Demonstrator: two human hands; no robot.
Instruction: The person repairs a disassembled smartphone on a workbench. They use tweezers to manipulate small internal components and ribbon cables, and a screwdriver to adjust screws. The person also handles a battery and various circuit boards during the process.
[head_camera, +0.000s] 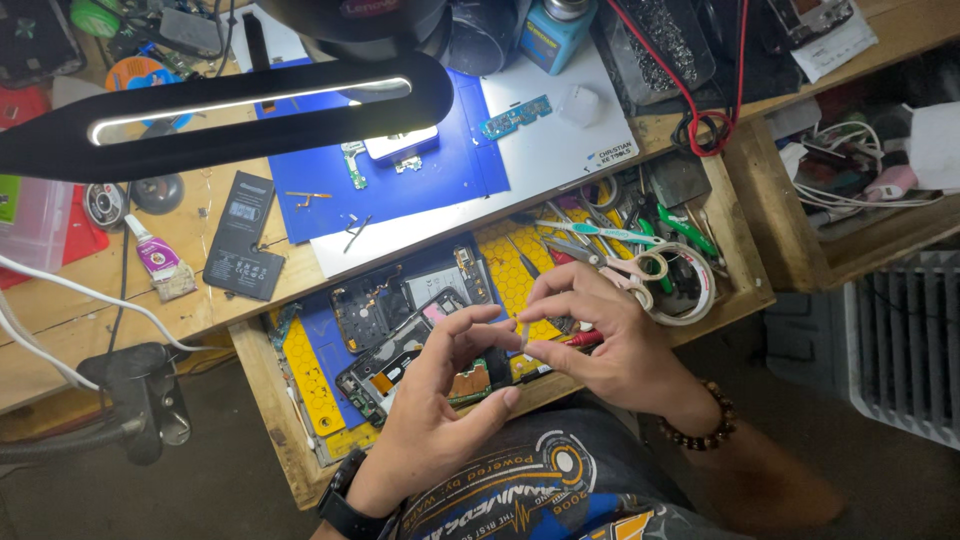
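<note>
head view, all from above:
part: a tiny pale strip (522, 333), pinched between the two hands right over the open drawer (300, 390)
left hand (440, 400): thumb and forefinger curled in a ring, fingers (487, 316) closed on the strip's left end
right hand (610, 340): fingers (545, 308) together on the strip's right end, bead bracelet on the wrist
phones: two opened ones in the drawer, one (365, 305) clear, the other (400, 365) half under the left hand
hard to see: what the strip actually is, way too small; a lamp head (230, 115) blocks part of the table (60, 315)
also counted: one battery (240, 235), one glue tube (155, 258), one pair of scissors (610, 260), one blue mat (440, 180)
</note>
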